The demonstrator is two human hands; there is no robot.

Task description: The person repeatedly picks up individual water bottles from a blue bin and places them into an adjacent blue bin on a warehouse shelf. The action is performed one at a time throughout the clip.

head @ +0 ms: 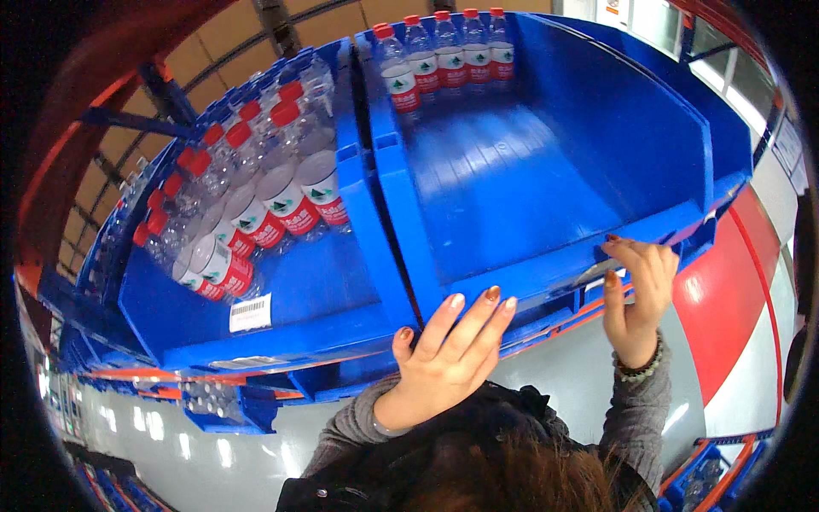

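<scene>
My left hand [448, 365], fingers spread, lies at the front lip of the blue plastic bins, near where the two adjoin. At the front rim of the right bin [576, 249], my right hand [640, 294] has its fingertips on or just by the edge, thumb apart; whether it grips the rim cannot be told. Neither hand shows a bottle in it. Several plastic water bottles [451, 57] with red caps and red-and-white labels stand along the back left of the right bin. The left bin [320, 281] holds several similar bottles [281, 198] and a white barcode label [250, 312].
Orange and blue rack beams [147, 373] run beneath the bins. A lower bin [237, 409] holds small bottles. Brown cartons [224, 32] stand behind. More racks are at the lower corners, above a grey floor [531, 384] with a red area [716, 288].
</scene>
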